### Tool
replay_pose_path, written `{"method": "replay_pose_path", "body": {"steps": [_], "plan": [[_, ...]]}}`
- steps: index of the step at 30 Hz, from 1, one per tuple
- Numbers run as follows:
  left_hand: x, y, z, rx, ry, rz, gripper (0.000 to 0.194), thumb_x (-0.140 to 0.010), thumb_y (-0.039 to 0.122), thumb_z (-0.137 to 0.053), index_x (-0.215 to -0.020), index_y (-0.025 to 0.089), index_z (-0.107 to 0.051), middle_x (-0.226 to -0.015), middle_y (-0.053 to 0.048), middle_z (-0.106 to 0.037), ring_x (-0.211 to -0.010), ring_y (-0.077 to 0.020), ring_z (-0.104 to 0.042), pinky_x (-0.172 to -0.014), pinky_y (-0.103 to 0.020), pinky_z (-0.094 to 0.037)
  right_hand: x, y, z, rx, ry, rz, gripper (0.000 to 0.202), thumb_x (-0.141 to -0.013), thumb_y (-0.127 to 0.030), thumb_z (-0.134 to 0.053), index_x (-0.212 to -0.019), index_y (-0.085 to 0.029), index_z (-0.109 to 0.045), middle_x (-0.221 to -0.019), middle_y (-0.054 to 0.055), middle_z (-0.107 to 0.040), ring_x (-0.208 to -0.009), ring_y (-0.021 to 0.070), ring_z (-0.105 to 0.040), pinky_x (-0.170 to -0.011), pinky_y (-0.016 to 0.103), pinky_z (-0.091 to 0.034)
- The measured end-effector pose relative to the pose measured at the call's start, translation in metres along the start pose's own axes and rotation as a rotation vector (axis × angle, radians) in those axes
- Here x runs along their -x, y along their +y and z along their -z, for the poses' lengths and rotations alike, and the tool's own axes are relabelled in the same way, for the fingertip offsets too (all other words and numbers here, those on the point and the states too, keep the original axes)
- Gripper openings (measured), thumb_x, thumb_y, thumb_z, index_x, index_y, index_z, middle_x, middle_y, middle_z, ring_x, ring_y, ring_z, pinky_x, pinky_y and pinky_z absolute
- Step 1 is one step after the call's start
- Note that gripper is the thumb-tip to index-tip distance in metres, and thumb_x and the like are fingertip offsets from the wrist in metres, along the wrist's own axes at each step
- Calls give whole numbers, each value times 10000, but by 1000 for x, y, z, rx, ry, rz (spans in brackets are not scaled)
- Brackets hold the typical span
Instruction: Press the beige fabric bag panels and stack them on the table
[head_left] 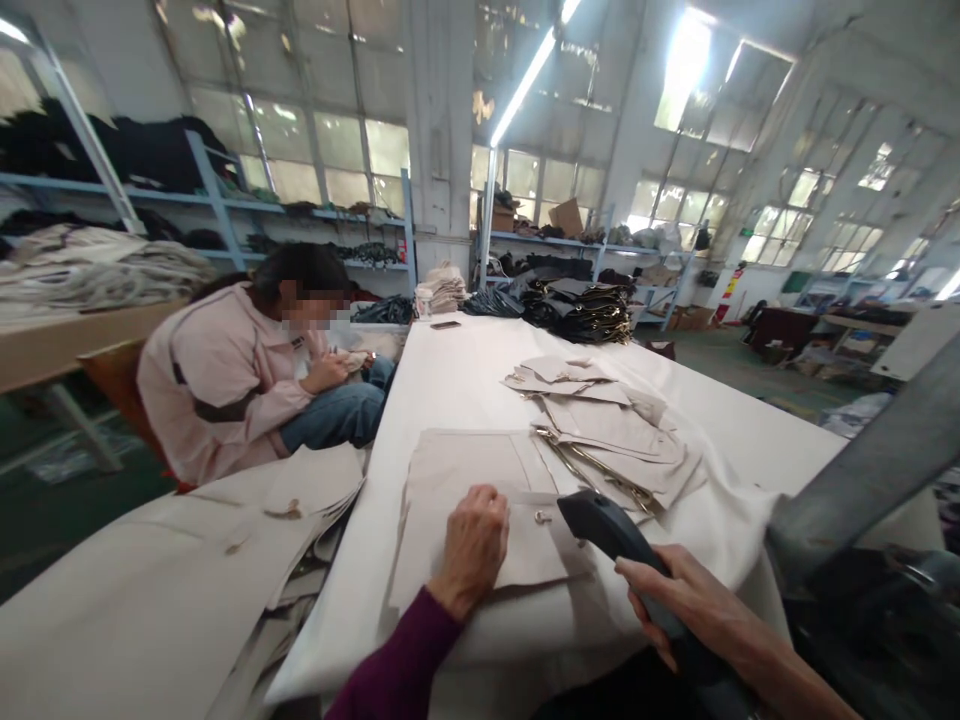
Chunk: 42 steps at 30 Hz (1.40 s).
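Note:
My left hand (477,540) rests with curled fingers on a flat beige fabric panel (457,465), pressing or gripping it near its middle; the fingertips are hidden. The panel has a pocket-like seam and a small metal clasp (541,517) to the right of that hand. In my right hand (694,600) is a black handheld electric tool (622,530) with a blunt, narrow head, fingers wrapped round its body. Its head points left, close to the panel's right edge and the clasp. Just beyond lies a pile of similar beige pieces (622,425) with brass-coloured metal strips.
The white-covered table (465,370) carries a stack of dark pieces (577,305) and a phone (445,325) at its far end. Left, a person (225,380) sits handling a small piece. More beige panels (187,560) lie at the near left. A grey metal post (862,490) slants at right.

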<state>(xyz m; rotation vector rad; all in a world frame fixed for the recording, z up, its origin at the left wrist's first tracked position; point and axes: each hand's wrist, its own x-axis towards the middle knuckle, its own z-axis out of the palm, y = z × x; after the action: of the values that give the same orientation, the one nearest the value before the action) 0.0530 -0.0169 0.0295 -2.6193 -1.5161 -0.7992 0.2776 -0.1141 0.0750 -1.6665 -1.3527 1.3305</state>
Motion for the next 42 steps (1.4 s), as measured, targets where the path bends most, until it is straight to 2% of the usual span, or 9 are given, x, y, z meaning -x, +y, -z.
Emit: {"method": "replay_pose_path", "body": {"steps": [7,15,20,25,28,30,36,39,42], "plan": [[-5,-17,-42,-57,37,78,172,-816,73,-475,-917,139,-599,-966,-77,-587,-915,-209,-519,-854,-341,-451,-28,4,-23,41,-7,-35,421,-797,-586,-502,-633,-199,-465,-383,-72,-457,-298,73,-422,-289,162,-382],[-3,-17,-48,-105,63,88,323,-870,257,-488,-1142,96,-550,-1133,-138,-585,-1117,-277,-493,-1015,-443,-352,-65,-13,-21,74,47,49,464,-802,-577,-493,-554,-184,-479,-375,-32,-486,-290,91,-455,-299,186,-396],[-1,-21,-39,-71,63,40,482,-800,431,-605,-1148,105,-538,-1078,-142,-605,-1044,-283,-537,-970,-469,-369,-41,-12,1,-16,125,-12,461,-787,-597,-511,-575,-189,-475,-390,-35,-498,-310,89,-459,-314,186,-401],[-3,-27,-34,74,-109,-44,284,-795,305,-633,-1039,167,-586,-996,-73,-656,-948,-224,-590,-812,-318,-426,3,8,12,11,114,-55,423,-794,-569,-499,-606,-190,-478,-382,-55,-478,-297,83,-452,-298,167,-371],[-15,-26,-17,9,-202,-122,93,-837,284,-569,-862,204,-610,-799,-22,-670,-809,-199,-622,-676,-263,-402,20,14,15,63,128,-44,449,-807,-569,-470,-571,-187,-478,-363,-47,-481,-277,75,-444,-293,156,-357],[-30,-25,6,-76,-195,-155,157,-881,235,-479,-779,196,-593,-739,-29,-659,-739,-199,-622,-628,-264,-375,27,14,18,51,135,-19,448,-814,-564,-462,-576,-185,-490,-369,-45,-489,-284,74,-450,-300,152,-363],[-70,-20,80,-393,69,-316,195,-871,75,-383,-919,151,-557,-878,-92,-630,-816,-242,-588,-696,-335,-385,42,12,28,14,129,29,492,-792,-616,-467,-555,-185,-497,-360,-44,-476,-287,80,-464,-312,158,-378],[-53,-7,65,-493,70,-473,176,-867,61,-406,-908,148,-554,-853,-79,-614,-781,-226,-574,-695,-338,-398,49,16,30,-2,129,38,484,-793,-622,-475,-580,-189,-505,-357,-45,-478,-292,86,-467,-325,165,-386],[-10,11,18,-432,-25,-576,163,-853,51,-454,-930,151,-556,-856,-59,-610,-763,-207,-565,-673,-319,-413,55,24,28,-13,95,22,483,-795,-625,-487,-594,-186,-500,-354,-45,-477,-294,87,-457,-325,171,-379]]}}
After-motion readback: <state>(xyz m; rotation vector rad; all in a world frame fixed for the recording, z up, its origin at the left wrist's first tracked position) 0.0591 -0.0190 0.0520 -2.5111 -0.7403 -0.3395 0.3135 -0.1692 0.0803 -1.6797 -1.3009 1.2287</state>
